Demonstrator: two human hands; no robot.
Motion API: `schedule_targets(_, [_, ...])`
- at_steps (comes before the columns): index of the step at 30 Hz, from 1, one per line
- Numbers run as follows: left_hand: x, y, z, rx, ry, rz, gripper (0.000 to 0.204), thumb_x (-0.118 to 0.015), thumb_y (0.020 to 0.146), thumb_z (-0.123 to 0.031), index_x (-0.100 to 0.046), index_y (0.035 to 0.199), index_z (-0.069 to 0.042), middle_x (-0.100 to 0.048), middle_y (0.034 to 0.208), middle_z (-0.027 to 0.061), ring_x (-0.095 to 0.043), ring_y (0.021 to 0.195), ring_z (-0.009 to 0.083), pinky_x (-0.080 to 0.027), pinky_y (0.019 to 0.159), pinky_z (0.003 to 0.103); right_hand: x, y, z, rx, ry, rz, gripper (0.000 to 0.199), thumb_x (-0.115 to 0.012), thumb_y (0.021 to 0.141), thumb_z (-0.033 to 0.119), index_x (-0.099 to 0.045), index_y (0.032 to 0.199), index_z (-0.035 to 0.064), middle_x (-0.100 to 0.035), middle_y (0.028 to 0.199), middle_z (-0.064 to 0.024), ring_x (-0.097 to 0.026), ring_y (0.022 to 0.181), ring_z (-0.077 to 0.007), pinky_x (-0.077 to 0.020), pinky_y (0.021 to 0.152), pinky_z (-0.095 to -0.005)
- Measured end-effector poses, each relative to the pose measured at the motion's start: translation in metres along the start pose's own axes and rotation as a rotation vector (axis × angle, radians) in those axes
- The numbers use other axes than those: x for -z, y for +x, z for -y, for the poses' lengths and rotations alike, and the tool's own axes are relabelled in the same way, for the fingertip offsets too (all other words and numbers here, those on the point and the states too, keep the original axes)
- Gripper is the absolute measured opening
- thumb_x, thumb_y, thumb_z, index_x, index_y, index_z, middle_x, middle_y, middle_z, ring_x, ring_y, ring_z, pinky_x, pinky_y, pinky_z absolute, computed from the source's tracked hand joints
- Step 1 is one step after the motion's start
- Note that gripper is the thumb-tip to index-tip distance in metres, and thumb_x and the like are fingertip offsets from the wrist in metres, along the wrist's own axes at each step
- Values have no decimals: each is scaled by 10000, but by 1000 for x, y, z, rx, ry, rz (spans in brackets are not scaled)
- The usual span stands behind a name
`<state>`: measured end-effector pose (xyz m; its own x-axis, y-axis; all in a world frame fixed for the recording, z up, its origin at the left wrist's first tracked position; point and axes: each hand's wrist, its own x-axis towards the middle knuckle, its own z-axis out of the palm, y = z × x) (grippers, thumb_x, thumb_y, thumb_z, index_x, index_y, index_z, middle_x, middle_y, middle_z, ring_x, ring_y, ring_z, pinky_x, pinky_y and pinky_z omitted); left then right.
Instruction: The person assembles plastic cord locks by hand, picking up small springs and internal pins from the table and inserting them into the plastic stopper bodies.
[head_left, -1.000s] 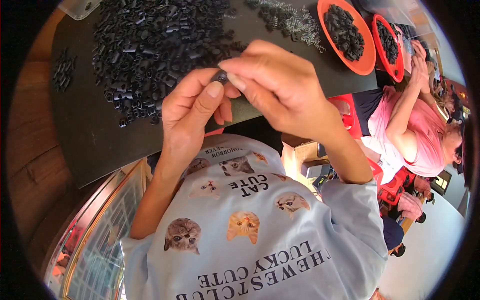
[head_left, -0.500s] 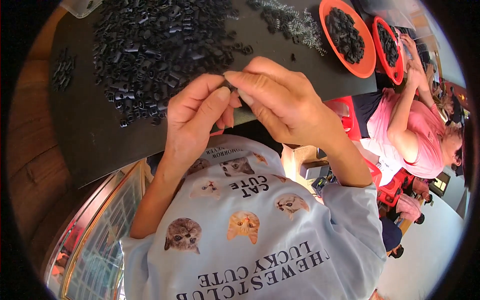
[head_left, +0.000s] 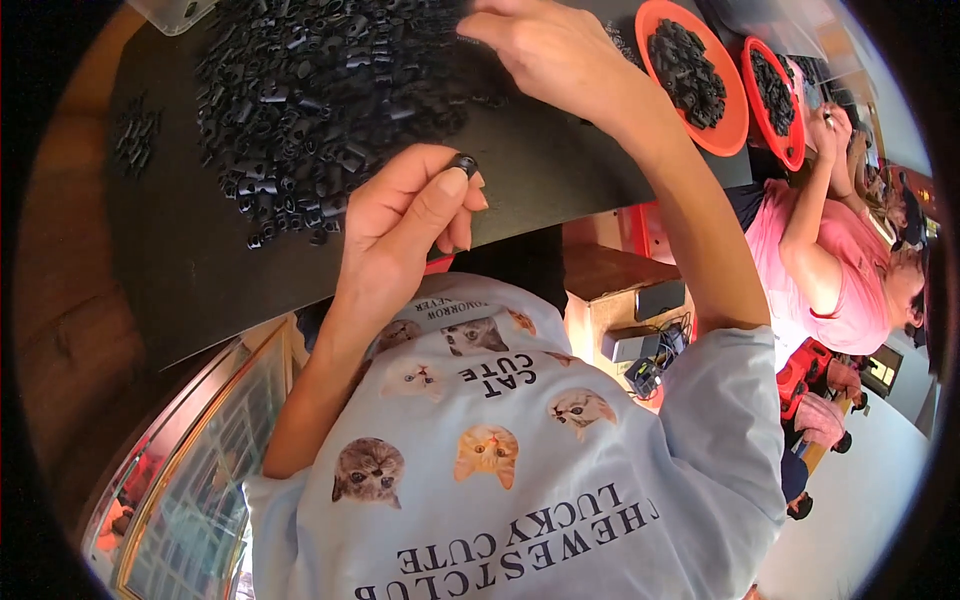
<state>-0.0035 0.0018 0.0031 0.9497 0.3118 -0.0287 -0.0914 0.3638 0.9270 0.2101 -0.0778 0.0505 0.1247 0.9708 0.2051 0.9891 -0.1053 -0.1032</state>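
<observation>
My left hand (head_left: 405,215) is closed, pinching a small black hollow plastic piece (head_left: 462,163) between thumb and forefinger. The piece's rounded open end faces up, just past the near edge of the big pile. My right hand (head_left: 545,50) reaches over the far part of the table with its fingers stretched out, and I see nothing in them. It hovers by the right side of a large heap of black hollow plastic pieces (head_left: 290,110). Partly covered by that hand is a scatter of small metal springs (head_left: 622,42).
An orange-red bowl (head_left: 735,100) of black parts sits on the dark table (head_left: 190,290) at right; a second red bowl (head_left: 797,150) is beyond it. A small black cluster (head_left: 137,135) lies far left. A person in pink (head_left: 830,250) works at right.
My hands have come apart. The right hand moved up and away over the table, while the left stayed almost in place, its black piece now plainly visible.
</observation>
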Motion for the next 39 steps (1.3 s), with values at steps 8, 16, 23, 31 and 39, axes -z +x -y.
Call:
schedule_targets(8, [-1, -1, 0, 5, 48, -22, 171, -512, 981, -165, -607, 968, -24, -607, 802, -7, -503, 589, 21, -359, 477, 162, -1, 2, -3, -96, -41, 102, 87, -511, 839, 27, -565, 886, -22, -514, 913, -177, -597, 779, -362, -498, 671, -427])
schedule_targets(16, [1, -1, -1, 4, 73, -6, 173, -516, 979, -168, -608, 954, -24, -593, 756, -21, -479, 567, 8, -336, 455, 158, -1, -2, -10, -30, -60, 59, 76, -529, 831, 32, -554, 843, -39, -535, 861, -199, -598, 752, -371, -497, 668, -427])
schedule_targets(23, [1, 0, 1, 16, 103, 23, 198, -502, 987, -176, -602, 978, -5, -614, 794, 9, -503, 591, 33, -376, 502, 178, -3, -6, -5, -77, -52, 79, 104, -555, 840, 68, -552, 837, -36, -538, 831, -204, -596, 726, -378, -497, 643, -432])
schedule_targets(31, [2, 1, -2, 19, 122, 31, 217, -486, 993, -178, -598, 1025, 6, -650, 855, 51, -533, 611, 61, -419, 545, 200, 5, -21, 1, -75, 81, 41, 100, -559, 844, 60, -554, 908, -18, -525, 845, -189, -583, 724, -361, -486, 640, -422])
schedule_targets(39, [-1, -2, 0, 0, 25, -41, 172, -515, 984, -165, -612, 972, -23, -617, 800, 1, -519, 600, 27, -381, 490, 161, 13, -40, 44, -166, 835, -128, 109, -648, 851, 77, -574, 901, 15, -552, 723, -58, -561, 623, -156, -448, 572, -286])
